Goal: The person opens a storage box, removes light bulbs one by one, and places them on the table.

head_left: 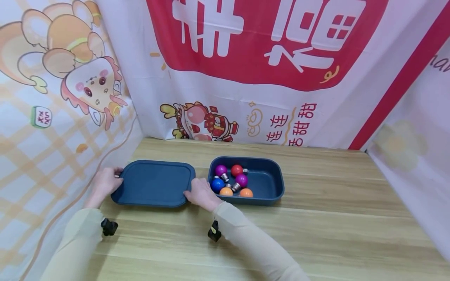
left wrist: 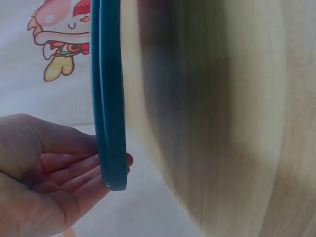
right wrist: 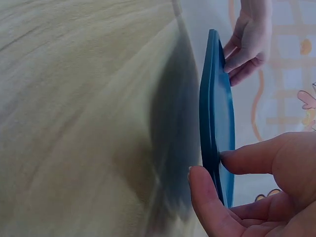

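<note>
A dark blue rectangular lid (head_left: 154, 183) with rounded corners is held level, a little above the wooden table. My left hand (head_left: 105, 183) pinches its left end, the thumb on one face and the fingers beneath, as the left wrist view shows. My right hand (head_left: 202, 193) grips the right end; in the right wrist view the thumb (right wrist: 252, 155) presses the upper face and a finger curls under the rim. Just right of that hand stands a matching blue box (head_left: 268, 201), holding several bulb-shaped pieces: purple, red (head_left: 236, 170), blue (head_left: 217, 185) and orange (head_left: 246, 192).
The wooden table (head_left: 334, 218) extends to the right and toward the front. Printed cloths hang at the back (head_left: 246, 97) and along the left side (head_left: 45, 156), the left one close beside my left hand. Black wrist cameras (head_left: 109, 226) sit under both forearms.
</note>
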`<control>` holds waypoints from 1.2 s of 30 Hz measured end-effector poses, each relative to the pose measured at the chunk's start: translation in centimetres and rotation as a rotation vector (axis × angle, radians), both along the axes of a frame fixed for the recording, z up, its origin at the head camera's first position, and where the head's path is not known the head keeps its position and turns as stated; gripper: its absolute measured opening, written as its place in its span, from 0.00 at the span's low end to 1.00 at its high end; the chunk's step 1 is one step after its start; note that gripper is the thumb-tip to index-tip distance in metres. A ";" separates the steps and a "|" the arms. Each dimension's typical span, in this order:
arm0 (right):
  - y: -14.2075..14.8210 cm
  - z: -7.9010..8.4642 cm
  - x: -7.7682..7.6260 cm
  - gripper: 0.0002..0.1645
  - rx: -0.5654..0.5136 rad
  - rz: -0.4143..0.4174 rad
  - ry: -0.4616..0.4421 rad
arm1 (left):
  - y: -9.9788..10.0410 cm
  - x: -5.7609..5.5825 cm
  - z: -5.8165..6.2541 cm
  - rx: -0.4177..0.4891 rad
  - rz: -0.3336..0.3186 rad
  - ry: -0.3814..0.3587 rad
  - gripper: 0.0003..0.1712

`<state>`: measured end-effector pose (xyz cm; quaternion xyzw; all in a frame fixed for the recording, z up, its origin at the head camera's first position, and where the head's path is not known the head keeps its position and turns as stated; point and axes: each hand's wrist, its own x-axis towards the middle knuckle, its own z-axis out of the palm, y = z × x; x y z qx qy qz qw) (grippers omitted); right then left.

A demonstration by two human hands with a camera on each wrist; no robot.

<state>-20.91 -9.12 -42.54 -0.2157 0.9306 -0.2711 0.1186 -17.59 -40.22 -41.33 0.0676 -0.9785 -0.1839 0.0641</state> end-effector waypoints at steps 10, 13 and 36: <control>-0.4 -1.6 0.3 0.25 0.046 -0.001 0.022 | -0.4 -0.3 -1.7 0.055 -0.011 -0.033 0.23; -0.4 -1.9 0.3 0.26 0.053 -0.011 0.007 | -0.4 -0.4 -2.2 0.072 -0.013 -0.043 0.23; -0.9 -2.2 0.2 0.25 0.111 0.007 0.011 | -0.5 -0.9 -3.7 0.020 0.007 -0.042 0.20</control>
